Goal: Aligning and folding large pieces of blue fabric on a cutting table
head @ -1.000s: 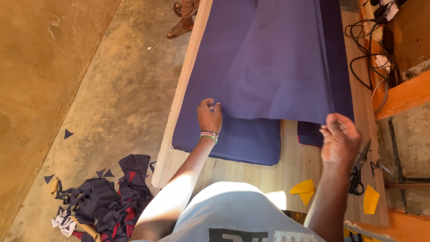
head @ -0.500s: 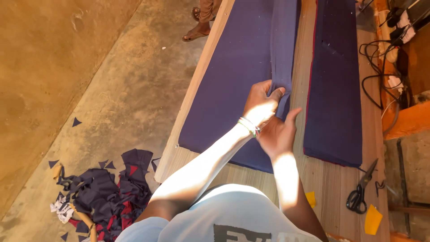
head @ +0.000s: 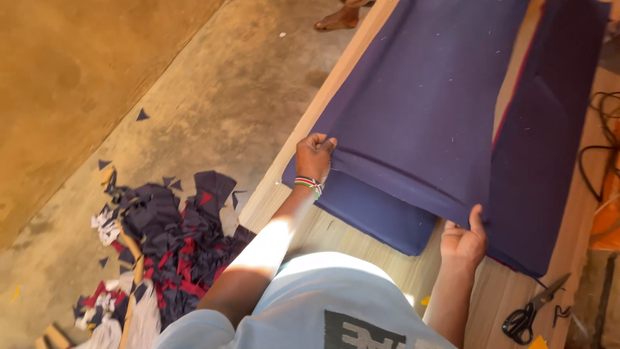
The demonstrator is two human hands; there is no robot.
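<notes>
The person stands at the near end of a long wooden table [head: 387,258], both arms reaching forward over a sheet of dark purple-blue fabric [head: 426,110] that covers most of the tabletop. The left hand [head: 314,157] is curled into a fist near the table's left edge, pinching the near left corner of the upper fabric layer; a beaded wristband [head: 309,185] circles that wrist. The right hand [head: 464,242] grips the same layer's near edge further right, thumb on top of the cloth and the fingers hidden underneath, so how tightly they close cannot be seen. Beneath the lifted layer lies a folded, thicker stack of the same fabric [head: 381,216], its rounded near corner showing between the two hands. Toward the table's right edge a second dark fabric panel [head: 549,148] lies alongside, with a thin reddish line along its inner border; whether it is a separate piece or a fold of the same sheet is hard to tell. Black-handled scissors [head: 526,313] rest at the near right corner, partly cut off by the frame. Black cables [head: 591,152] trail off the right side. On the concrete floor [head: 213,97] to the left sits a heap of navy, red and white fabric scraps [head: 161,245]. At the top edge, another person's foot [head: 336,19] is only partly visible.
</notes>
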